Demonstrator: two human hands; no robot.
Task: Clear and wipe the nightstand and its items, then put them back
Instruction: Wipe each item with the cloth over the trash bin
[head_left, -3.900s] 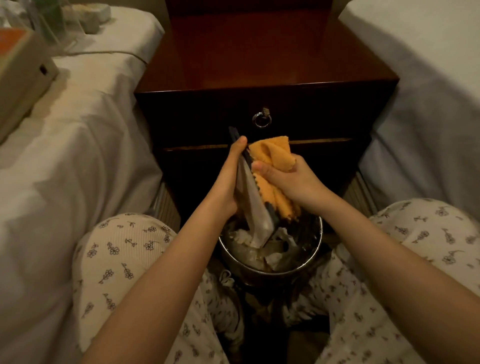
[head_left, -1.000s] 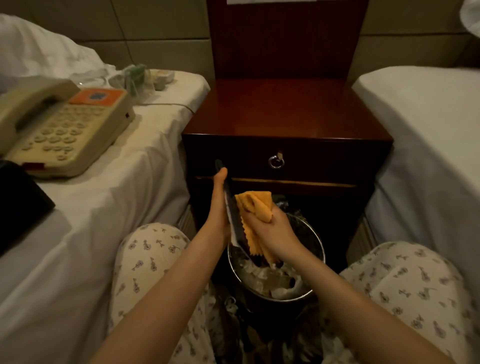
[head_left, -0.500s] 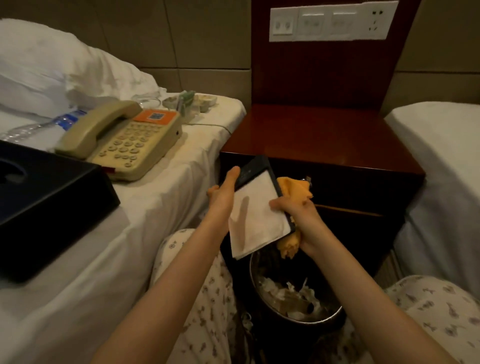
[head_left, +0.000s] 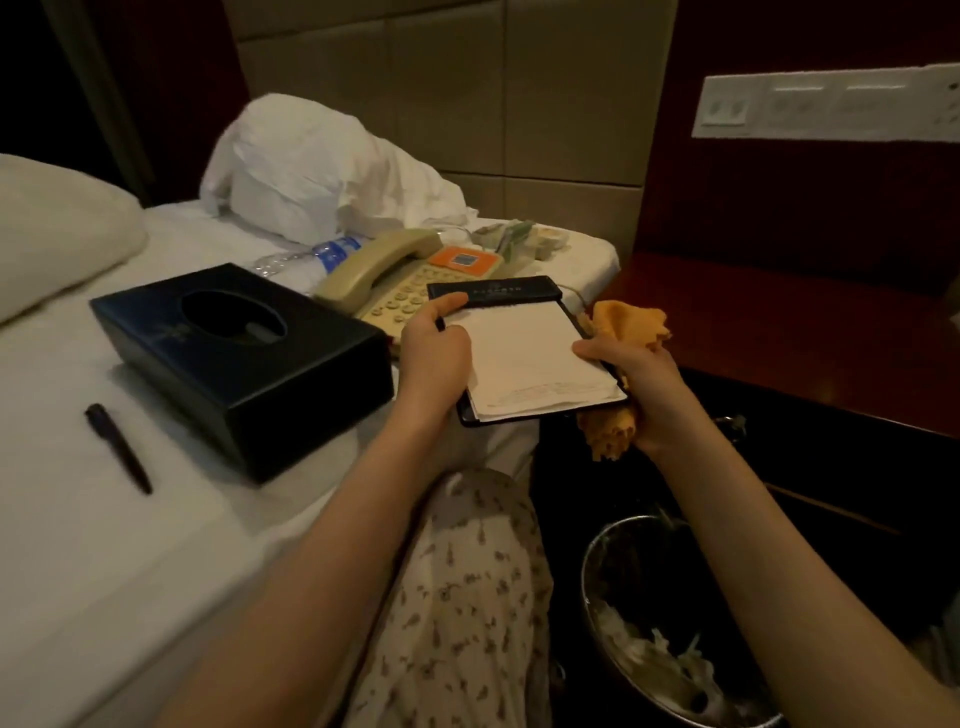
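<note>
Because the waste bin at the knees holds only crumpled scraps and none of the nightstand's things, the clearing looks finished. The pen lies on the bed nearest the person. Beyond it on the sheet are the black tissue box, then the telephone, then a water bottle lying flat. A few small items I cannot make out sit at the bed's far corner. To the right, the nightstand shows only polished wood in the part that is in view.

My reading is that wiping the individual items is under way and nothing has yet been put back. Whether the top itself has been wiped cannot be told.

Both forearms reach forward from the lap and meet at the notepad, which is held face up and roughly level above the gap between bed and nightstand. The left hand grips its left edge, with the thumb laid along the dark header strip and the fingers curled beneath. The right hand pinches the right edge with its thumb on the paper. The orange cloth is bunched in that palm, spilling out above and below the fist.
</note>
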